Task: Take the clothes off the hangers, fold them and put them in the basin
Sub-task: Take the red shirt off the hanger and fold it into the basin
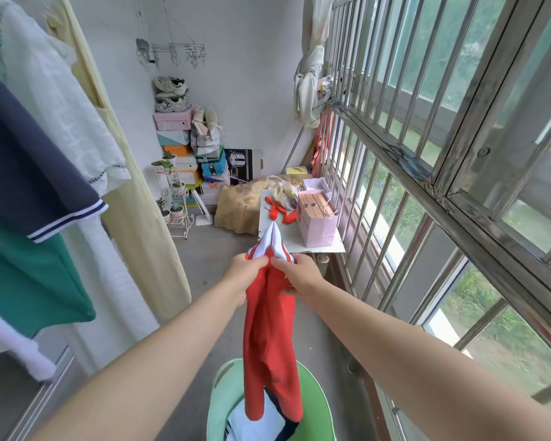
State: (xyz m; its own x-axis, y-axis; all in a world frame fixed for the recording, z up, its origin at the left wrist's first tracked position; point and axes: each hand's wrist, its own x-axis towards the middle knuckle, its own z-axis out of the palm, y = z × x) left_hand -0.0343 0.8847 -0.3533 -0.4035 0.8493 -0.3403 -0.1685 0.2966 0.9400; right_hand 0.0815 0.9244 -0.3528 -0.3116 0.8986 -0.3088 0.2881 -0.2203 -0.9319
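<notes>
Both hands are meeting at the middle of the view, each pinching the top of a red garment (pixel 269 329) whose white striped collar is poking up between them. The left hand (pixel 245 275) is curling its fingers round the left fold; the right hand (pixel 301 275) is gripping the right fold, thumb on top. The cloth is hanging straight down toward six o'clock, its lower ends dangling inside the rim of the green basin (pixel 317 396), over folded white and navy clothes (pixel 261 420); whether they are touching I cannot tell. At nine o'clock a hanging navy top (pixel 29 173) and green top (pixel 29 281) are crowding the left arm. At three o'clock the window grille (pixel 427 160) is running close beside the right arm. At twelve o'clock a small table's edge (pixel 318 248) is sitting just beyond the hands. Open concrete floor (pixel 210 265) is stretching toward eleven o'clock.
</notes>
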